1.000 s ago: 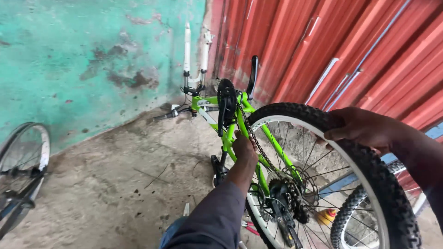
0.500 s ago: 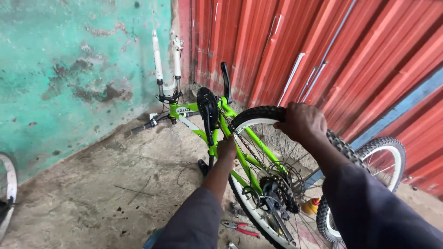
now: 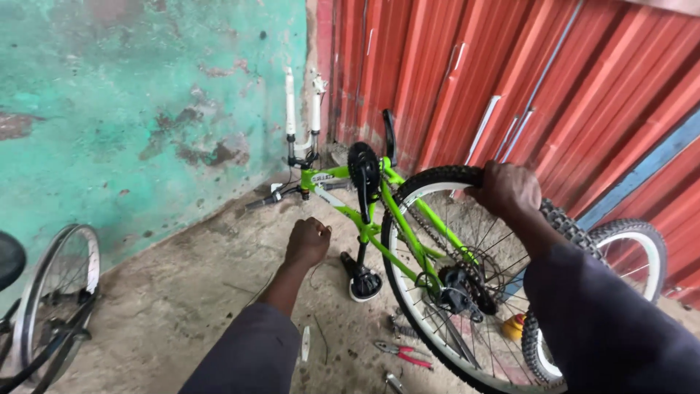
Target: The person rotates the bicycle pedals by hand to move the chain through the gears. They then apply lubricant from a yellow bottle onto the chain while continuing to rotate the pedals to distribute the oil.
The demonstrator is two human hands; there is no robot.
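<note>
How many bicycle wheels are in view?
3: the green bike's rear wheel under the right hand, a loose wheel behind it, and another bike's wheel at far left.

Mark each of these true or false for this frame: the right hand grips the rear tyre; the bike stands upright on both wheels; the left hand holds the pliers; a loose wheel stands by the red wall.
1. The right hand grips the rear tyre. True.
2. The green bike stands upright on both wheels. False: it is upside down, its fork legs pointing up with no front wheel.
3. The left hand holds the pliers. False: it is a closed fist beside the frame; the pliers lie on the floor.
4. A loose wheel stands by the red wall. True.
</note>
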